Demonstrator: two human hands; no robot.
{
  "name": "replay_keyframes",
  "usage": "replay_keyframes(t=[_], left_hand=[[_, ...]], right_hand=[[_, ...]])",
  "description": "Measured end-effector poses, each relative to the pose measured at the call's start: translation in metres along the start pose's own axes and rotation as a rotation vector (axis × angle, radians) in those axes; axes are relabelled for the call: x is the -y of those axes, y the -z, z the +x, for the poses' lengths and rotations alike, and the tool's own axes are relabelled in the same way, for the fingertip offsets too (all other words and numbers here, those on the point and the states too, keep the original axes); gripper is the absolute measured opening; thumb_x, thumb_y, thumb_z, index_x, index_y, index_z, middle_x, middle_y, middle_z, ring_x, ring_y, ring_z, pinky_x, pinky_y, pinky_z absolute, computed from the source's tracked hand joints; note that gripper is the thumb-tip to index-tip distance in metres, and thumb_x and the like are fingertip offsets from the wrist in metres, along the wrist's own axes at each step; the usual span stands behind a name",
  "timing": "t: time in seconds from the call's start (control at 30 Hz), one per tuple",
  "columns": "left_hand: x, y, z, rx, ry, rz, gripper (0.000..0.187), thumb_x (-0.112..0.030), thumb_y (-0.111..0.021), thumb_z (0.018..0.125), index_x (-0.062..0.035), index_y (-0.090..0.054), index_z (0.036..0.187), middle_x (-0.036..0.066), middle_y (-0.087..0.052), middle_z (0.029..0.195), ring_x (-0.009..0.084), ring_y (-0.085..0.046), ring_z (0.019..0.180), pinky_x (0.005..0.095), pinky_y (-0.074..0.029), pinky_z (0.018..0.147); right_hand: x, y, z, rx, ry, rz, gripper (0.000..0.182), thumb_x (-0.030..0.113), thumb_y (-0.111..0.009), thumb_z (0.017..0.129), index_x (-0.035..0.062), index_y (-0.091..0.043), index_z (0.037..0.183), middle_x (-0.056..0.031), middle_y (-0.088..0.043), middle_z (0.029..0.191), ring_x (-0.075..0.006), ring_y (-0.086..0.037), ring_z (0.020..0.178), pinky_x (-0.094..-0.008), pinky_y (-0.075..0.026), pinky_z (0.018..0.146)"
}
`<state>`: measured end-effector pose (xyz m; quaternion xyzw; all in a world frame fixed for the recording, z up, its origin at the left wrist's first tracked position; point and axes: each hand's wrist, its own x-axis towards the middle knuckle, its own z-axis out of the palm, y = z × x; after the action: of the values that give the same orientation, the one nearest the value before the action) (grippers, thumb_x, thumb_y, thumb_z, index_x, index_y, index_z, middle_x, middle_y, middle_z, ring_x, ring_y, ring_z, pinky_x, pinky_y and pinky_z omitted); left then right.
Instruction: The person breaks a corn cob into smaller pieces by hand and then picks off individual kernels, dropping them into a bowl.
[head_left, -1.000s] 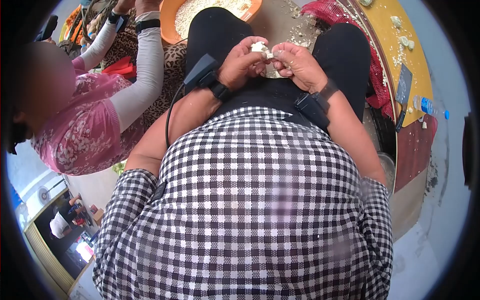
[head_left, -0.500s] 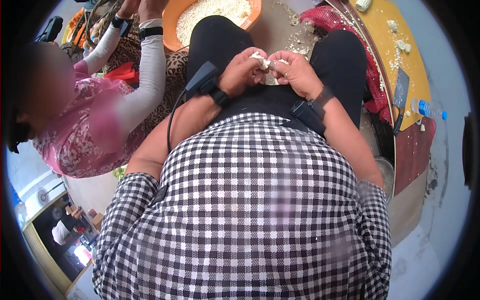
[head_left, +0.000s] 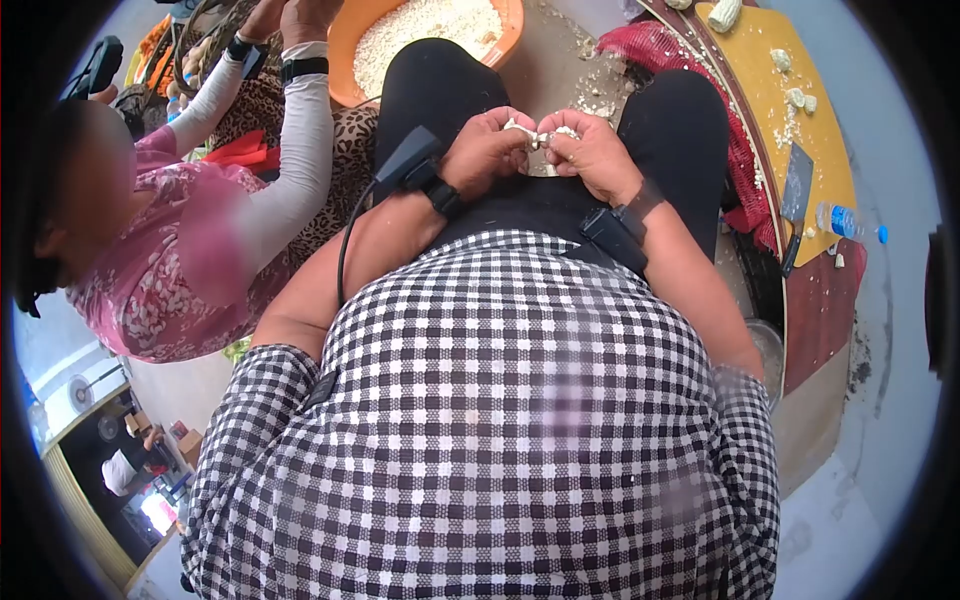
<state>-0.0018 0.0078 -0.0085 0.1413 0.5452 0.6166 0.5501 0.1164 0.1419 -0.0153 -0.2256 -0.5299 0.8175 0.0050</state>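
Note:
Between my knees, my left hand [head_left: 488, 152] is closed with thumb and fingers pinching a small white crumbly piece [head_left: 521, 128]. Facing it, my right hand [head_left: 592, 152] pinches another bit of white material [head_left: 566, 131], and the fingertips of both hands nearly meet. Whether the two bits are one piece cannot be made out. Beyond my left knee stands an orange basin [head_left: 341, 62] holding many small white pieces [head_left: 425, 35].
A co-worker in a pink top [head_left: 170, 215] sits at left, arms raised. At right, a yellow board [head_left: 825, 130] bears white chunks, a cleaver [head_left: 797, 185] and a plastic bottle [head_left: 843, 221]. A red mesh bag [head_left: 650, 45] lies beside my right knee.
Both hands remain close together and their fingers have shifted slightly around the white bits. The view has moved a little, so the board and bottle appear slightly further left.

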Motion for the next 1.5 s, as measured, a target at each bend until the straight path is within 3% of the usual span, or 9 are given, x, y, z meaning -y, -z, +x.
replay_keyframes(t=[0.13, 0.2, 0.23, 0.47, 0.73, 0.83, 1.13, 1.33, 1.5], left_hand=[[-0.002, -0.008, -0.001, 0.008, -0.085, -0.093, 0.009, -0.009, -0.059, 0.081, -0.0068, -0.054, 0.088, 0.001, -0.056, 0.073, 0.0067, -0.05, 0.057, 0.0182, -0.038, 0.048], [0.016, 0.007, 0.011, 0.023, -0.117, -0.038, 0.011, -0.006, -0.061, 0.08, -0.0075, -0.054, 0.088, 0.001, -0.056, 0.073, 0.0078, -0.053, 0.06, 0.0199, -0.042, 0.05], [0.011, 0.005, 0.01, -0.02, -0.092, 0.076, 0.013, -0.004, -0.062, 0.078, -0.0071, -0.053, 0.087, 0.001, -0.056, 0.074, 0.0091, -0.055, 0.062, 0.0214, -0.045, 0.052], [0.003, -0.003, 0.003, -0.052, -0.081, 0.036, 0.013, -0.005, -0.061, 0.075, -0.0056, -0.057, 0.087, 0.0, -0.052, 0.06, 0.0059, -0.048, 0.048, 0.0193, -0.036, 0.043], [0.007, 0.005, -0.001, 0.082, -0.073, -0.115, 0.014, -0.003, -0.062, 0.075, -0.0037, -0.054, 0.087, -0.001, -0.048, 0.058, 0.0069, -0.041, 0.046, 0.0211, -0.029, 0.041], [0.005, 0.004, -0.006, 0.087, -0.085, -0.173, 0.014, -0.003, -0.061, 0.076, -0.0037, -0.054, 0.087, -0.001, -0.046, 0.058, 0.0068, -0.039, 0.047, 0.0216, -0.028, 0.042], [0.009, 0.006, -0.011, 0.117, -0.089, -0.367, 0.007, -0.009, -0.059, 0.079, -0.0061, -0.055, 0.084, -0.001, -0.048, 0.06, 0.0078, -0.042, 0.047, 0.0208, -0.03, 0.043], [0.001, 0.005, -0.011, 0.13, -0.071, -0.37, 0.006, -0.007, -0.058, 0.08, -0.0051, -0.053, 0.084, 0.0, -0.048, 0.061, 0.009, -0.041, 0.048, 0.0223, -0.031, 0.045], [0.008, 0.003, 0.0, 0.071, -0.112, -0.337, 0.006, -0.003, -0.057, 0.078, -0.0034, -0.053, 0.082, 0.001, -0.048, 0.06, 0.0098, -0.042, 0.049, 0.0224, -0.032, 0.046]], right_hand=[[0.005, 0.002, -0.006, 0.058, 0.069, -0.046, 0.007, 0.009, -0.055, 0.087, 0.0052, -0.056, 0.092, -0.004, -0.058, 0.07, -0.0078, -0.053, 0.055, -0.0179, -0.038, 0.047], [0.002, 0.005, -0.004, 0.056, 0.028, 0.034, 0.005, 0.007, -0.054, 0.087, 0.0071, -0.056, 0.092, 0.0002, -0.054, 0.068, -0.0053, -0.049, 0.055, -0.0181, -0.037, 0.046], [-0.005, 0.008, 0.001, -0.004, 0.095, -0.08, 0.004, 0.006, -0.055, 0.086, 0.0068, -0.056, 0.091, 0.0014, -0.052, 0.067, -0.0049, -0.047, 0.053, -0.0187, -0.037, 0.044], [0.005, -0.006, -0.007, -0.11, 0.008, -0.039, 0.01, -0.001, -0.054, 0.078, 0.0043, -0.057, 0.086, -0.001, -0.054, 0.067, -0.0064, -0.049, 0.053, -0.0188, -0.039, 0.045], [0.008, -0.014, -0.016, -0.103, 0.018, -0.098, 0.009, 0.002, -0.057, 0.08, 0.0032, -0.058, 0.088, -0.0021, -0.055, 0.069, -0.0071, -0.051, 0.055, -0.0195, -0.039, 0.046], [0.014, -0.012, -0.015, -0.08, -0.029, -0.182, 0.008, 0.002, -0.057, 0.083, 0.0032, -0.059, 0.09, -0.0037, -0.058, 0.072, -0.0098, -0.054, 0.057, -0.0199, -0.044, 0.05], [0.027, -0.025, -0.009, -0.042, 0.035, -0.466, 0.006, 0.0, -0.057, 0.081, 0.0039, -0.059, 0.085, -0.0026, -0.057, 0.069, -0.0084, -0.052, 0.056, -0.02, -0.042, 0.048], [0.024, -0.027, -0.008, -0.102, 0.027, -0.331, 0.006, -0.001, -0.056, 0.081, 0.0047, -0.058, 0.082, -0.0019, -0.056, 0.068, -0.0077, -0.051, 0.055, -0.0184, -0.038, 0.046], [0.012, -0.015, -0.002, -0.016, -0.113, 0.151, 0.006, 0.001, -0.053, 0.085, 0.0014, -0.055, 0.091, -0.0065, -0.054, 0.071, -0.0106, -0.049, 0.055, -0.0184, -0.035, 0.044]])
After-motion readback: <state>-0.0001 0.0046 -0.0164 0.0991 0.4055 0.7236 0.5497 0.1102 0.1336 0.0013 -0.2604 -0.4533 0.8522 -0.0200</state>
